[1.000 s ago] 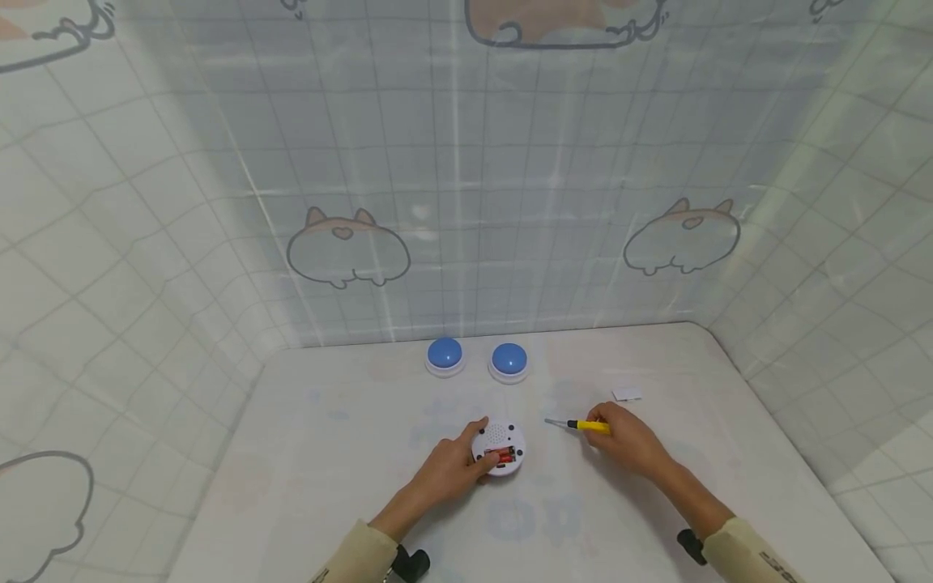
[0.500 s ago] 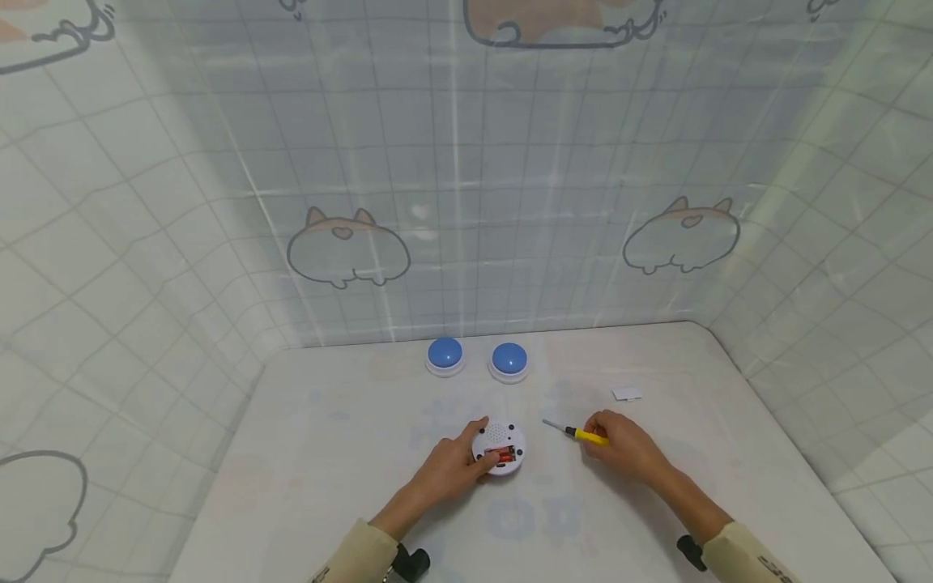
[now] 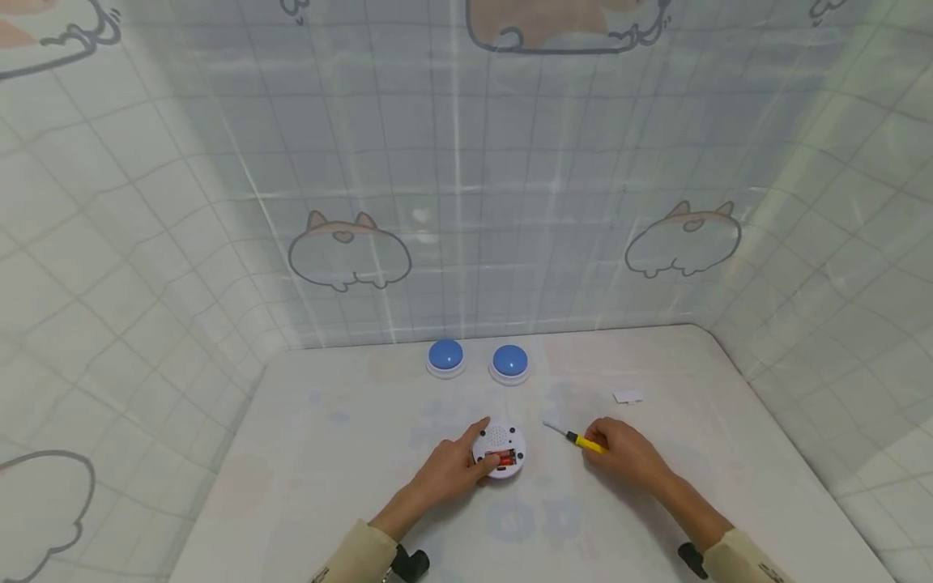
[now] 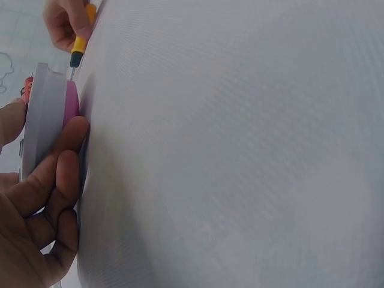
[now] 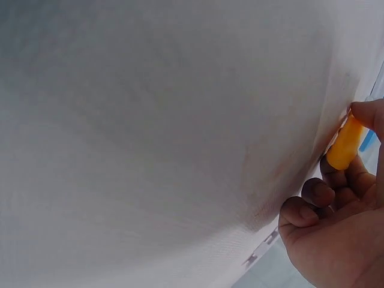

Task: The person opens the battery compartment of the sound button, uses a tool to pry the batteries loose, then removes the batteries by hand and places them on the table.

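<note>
Bottom side up, a round white push-button device (image 3: 508, 437) shows speaker holes and an uncovered battery bay with red batteries (image 3: 505, 459). My left hand (image 3: 448, 471) grips it at its left side, thumb over the battery bay. In the left wrist view its pink dome (image 4: 71, 99) faces the table, with curled fingers (image 4: 67, 171) beside it. To the right, my right hand (image 3: 630, 456) pinches a screwdriver (image 3: 581, 440) by its yellow handle. The screwdriver's metal shaft points left, toward the device, with a gap between. In the right wrist view the handle (image 5: 346, 144) sits between thumb and fingers.
Two blue-domed push buttons, a left one (image 3: 445, 355) and a right one (image 3: 509, 361), stand at the back of the white table (image 3: 350, 453). A small white battery cover (image 3: 628, 397) lies beyond my right hand. Patterned curtain walls (image 3: 510, 202) enclose the table on three sides.
My right hand has shifted slightly toward me, and the screwdriver has swung from nearly level to slanting up-left in the head view. My left hand and the device stay in place.
</note>
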### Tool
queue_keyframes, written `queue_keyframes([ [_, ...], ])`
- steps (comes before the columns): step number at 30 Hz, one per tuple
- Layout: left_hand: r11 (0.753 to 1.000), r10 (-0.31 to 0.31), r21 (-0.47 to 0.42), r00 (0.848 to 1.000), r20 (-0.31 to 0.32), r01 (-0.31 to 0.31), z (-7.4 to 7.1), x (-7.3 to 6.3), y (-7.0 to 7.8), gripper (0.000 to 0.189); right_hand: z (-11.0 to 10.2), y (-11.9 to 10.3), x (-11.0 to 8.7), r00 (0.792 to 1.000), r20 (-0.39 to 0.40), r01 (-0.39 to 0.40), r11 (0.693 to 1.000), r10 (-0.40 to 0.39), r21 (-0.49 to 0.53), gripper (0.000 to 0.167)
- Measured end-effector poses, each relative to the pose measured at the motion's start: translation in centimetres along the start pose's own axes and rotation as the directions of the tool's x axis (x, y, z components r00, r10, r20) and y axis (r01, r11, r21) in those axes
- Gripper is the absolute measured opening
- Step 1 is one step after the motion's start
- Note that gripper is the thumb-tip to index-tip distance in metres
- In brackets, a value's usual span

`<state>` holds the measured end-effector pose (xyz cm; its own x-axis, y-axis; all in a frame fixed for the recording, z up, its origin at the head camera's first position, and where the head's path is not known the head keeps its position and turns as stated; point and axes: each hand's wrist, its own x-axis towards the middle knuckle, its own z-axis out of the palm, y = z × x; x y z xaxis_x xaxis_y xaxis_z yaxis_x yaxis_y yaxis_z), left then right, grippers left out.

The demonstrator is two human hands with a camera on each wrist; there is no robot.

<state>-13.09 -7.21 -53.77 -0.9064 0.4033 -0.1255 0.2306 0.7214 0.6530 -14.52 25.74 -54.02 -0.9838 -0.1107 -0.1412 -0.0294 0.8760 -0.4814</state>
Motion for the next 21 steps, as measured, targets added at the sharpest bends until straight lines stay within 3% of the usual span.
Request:
queue_keyframes([
  [6, 1.0, 0.011, 0.002, 1.0, 0.005, -0.011, 0.0, 0.1, -0.1, 0.075, 0.0, 0.1, 0.1, 1.0, 0.004, 0.007, 1.0, -0.007, 0.005, 0.022],
  [13, 1.0, 0.012, -0.013, 1.0, 0.025, -0.012, -0.2, 0.0, -0.2, 0.072, -0.2, -0.2, 0.2, 0.998, -0.044, 0.046, 0.999, -0.046, 0.004, 0.025],
  [21, 1.0, -0.015, 0.021, 1.0, 0.012, 0.015, -0.4, 0.3, -0.1, 0.086, -0.6, -2.3, 0.5, 0.992, -0.048, 0.115, 0.992, -0.113, 0.058, 0.026],
])
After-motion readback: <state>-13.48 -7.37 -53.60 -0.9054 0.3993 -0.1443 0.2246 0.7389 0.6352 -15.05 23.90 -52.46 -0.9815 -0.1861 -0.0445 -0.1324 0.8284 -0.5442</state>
